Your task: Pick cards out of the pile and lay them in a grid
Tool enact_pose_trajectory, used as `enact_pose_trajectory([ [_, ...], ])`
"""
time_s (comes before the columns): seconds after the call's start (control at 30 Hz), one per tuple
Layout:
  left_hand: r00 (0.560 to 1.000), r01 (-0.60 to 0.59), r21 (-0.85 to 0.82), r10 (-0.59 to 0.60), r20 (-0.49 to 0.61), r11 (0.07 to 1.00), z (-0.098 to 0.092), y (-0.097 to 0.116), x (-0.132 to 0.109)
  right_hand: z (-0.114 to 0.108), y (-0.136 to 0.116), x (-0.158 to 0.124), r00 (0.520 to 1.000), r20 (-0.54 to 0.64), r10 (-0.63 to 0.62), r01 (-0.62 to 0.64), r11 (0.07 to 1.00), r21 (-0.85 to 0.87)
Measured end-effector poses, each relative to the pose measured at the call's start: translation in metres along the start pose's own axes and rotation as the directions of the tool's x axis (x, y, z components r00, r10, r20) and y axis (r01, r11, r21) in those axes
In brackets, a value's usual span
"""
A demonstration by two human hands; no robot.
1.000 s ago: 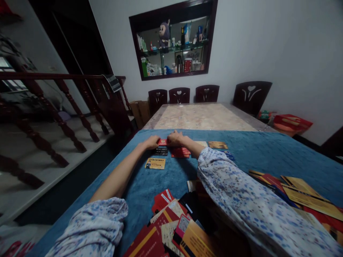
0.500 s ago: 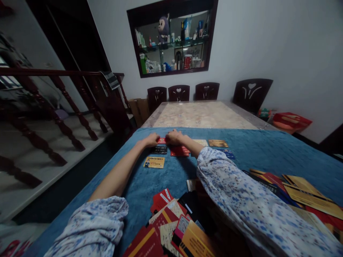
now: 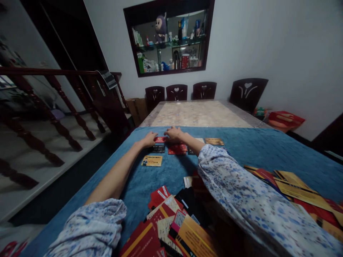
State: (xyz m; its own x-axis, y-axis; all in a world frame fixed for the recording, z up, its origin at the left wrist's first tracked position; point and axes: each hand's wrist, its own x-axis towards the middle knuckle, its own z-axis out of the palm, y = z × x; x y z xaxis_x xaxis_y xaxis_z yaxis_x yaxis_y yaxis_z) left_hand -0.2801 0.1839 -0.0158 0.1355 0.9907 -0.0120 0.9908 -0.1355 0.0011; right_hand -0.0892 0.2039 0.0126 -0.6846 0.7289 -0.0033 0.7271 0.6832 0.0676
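Observation:
A small red card (image 3: pixel 160 140) lies on the blue cloth (image 3: pixel 128 200) at the top of a left-hand column of cards. My left hand (image 3: pixel 149 139) rests at its left end, fingertips against the edge and slightly apart. At the other end, my right hand (image 3: pixel 173 133) arches with fingers spread, partly covering what lies under it. Below the red card sit a black card (image 3: pixel 157 149) and a gold VIP card (image 3: pixel 152 161). Larger red cards (image 3: pixel 177 149) lie under my right wrist. Farther right are a dark card (image 3: pixel 191 151) and a gold-brown card (image 3: pixel 214 141).
A loose pile of mixed cards (image 3: pixel 160 228) spreads close to me, partly under my right sleeve. More cards (image 3: pixel 297 187) are heaped at the right. Beyond the cloth extends the bare marble-patterned tabletop (image 3: pixel 198 112), with chairs (image 3: pixel 177 93) behind it. A wooden railing (image 3: pixel 53 71) runs along the left.
My right hand's fingers have risen and spread a little at the red card's right end. My left hand stays by its left end. The whole view has shifted slightly.

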Motion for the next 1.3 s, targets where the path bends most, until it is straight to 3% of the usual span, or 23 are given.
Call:
enact_pose_trajectory([
  [0.17, 0.996, 0.011, -0.110, -0.021, -0.086, 0.994, 0.000, 0.000, -0.007, -0.007, 0.013, -0.018, 0.999, -0.032, -0.026, 0.025, 1.000, -0.018],
  [0.43, 0.974, -0.106, -0.139, 0.074, -0.215, 0.985, -0.002, 0.015, -0.034, -0.017, 0.022, -0.065, 0.995, -0.085, -0.050, 0.049, 0.999, -0.012],
  [0.8, 0.944, -0.226, -0.183, 0.169, -0.285, 0.957, -0.007, 0.074, -0.083, -0.023, 0.015, -0.143, 0.987, -0.153, -0.045, 0.046, 0.999, 0.002],
  [1.3, 0.892, -0.432, -0.196, 0.385, -0.239, 0.880, -0.007, 0.152, -0.138, 0.009, 0.033, -0.235, 0.954, -0.287, -0.083, 0.118, 0.987, 0.108],
])
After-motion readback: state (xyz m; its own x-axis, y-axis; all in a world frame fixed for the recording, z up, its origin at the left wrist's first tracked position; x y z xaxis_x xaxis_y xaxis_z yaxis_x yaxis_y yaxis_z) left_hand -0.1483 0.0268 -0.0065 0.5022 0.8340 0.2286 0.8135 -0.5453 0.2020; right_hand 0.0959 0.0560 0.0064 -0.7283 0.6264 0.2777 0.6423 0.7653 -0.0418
